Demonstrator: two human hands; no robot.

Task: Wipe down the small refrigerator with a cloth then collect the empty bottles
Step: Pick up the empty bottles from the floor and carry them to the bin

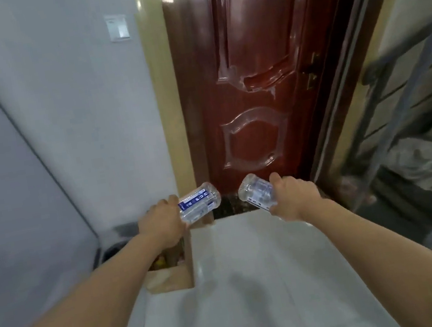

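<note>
White floor tiles [256, 284] run up to a dark red door [249, 79], with an open brown paper bag [171, 279] standing on the floor below the left wrist. Both arms reach forward, and the left hand [162, 222] has its fingers curled tight around a clear empty bottle [199, 201] with a blue label, whose base juts rightward past the knuckles. Well apart from it, the right hand [292, 198] wraps a second clear bottle [256, 191], whose base points left beyond the thumb, both bottles tilted nearly level in the air.

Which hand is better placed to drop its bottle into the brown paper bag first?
Left, probably. The left hand holds its bottle above the brown paper bag; the right hand holds its own over bare floor.
</note>
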